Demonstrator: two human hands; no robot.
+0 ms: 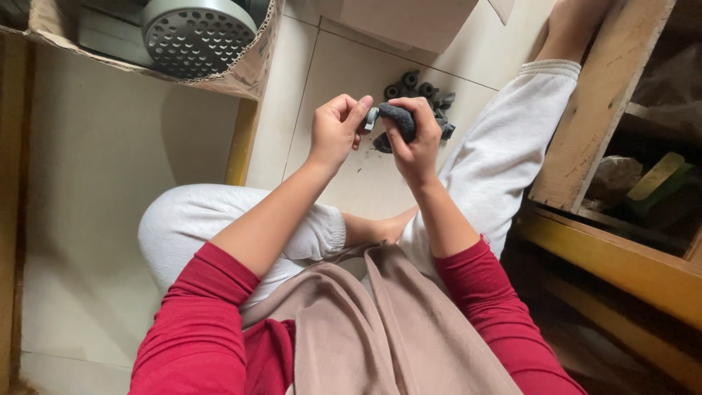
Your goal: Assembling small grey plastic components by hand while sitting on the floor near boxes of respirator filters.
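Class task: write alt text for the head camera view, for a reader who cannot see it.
Seen from above, a seated person's right hand presses a dark grey pad against a small metal part gripped by the left hand. More small dark parts lie on the pale tiled floor, beside an open cardboard box.

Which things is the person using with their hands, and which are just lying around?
In use: left hand, right hand, small metal part, dark scrubbing pad, pile of dark parts on the floor.
Lying about: cardboard box, round perforated metal piece, wooden shelf.
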